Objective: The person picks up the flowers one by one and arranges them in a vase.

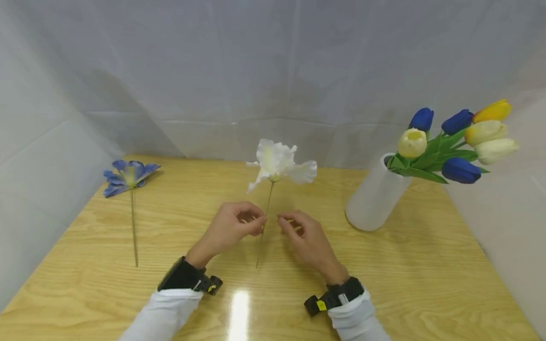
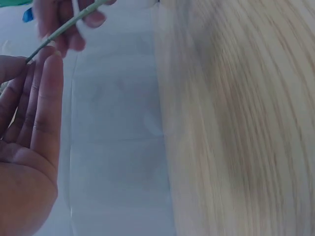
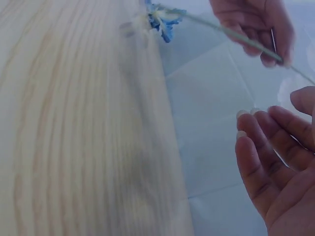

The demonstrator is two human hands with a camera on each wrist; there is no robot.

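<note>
A white artificial flower point(image 1: 275, 161) with ruffled petals stands nearly upright in the middle of the head view, its thin green stem point(image 1: 268, 201) slanting down. My left hand point(image 1: 233, 225) pinches that stem between thumb and fingertips, partway along its length. In the left wrist view the stem point(image 2: 69, 23) runs out from between the thumb and fingers. My right hand point(image 1: 308, 240) is just right of the stem, apart from it, with loosely bent fingers and nothing between them. In the right wrist view its fingers point(image 3: 261, 162) hold nothing.
A blue artificial flower point(image 1: 130, 177) on a long stem lies at the left of the wooden table point(image 1: 85, 251). On the right stands a white vase point(image 1: 375, 196) with several blue, yellow and cream tulips point(image 1: 460, 170). Pale sheeting point(image 1: 273, 71) hangs behind the table.
</note>
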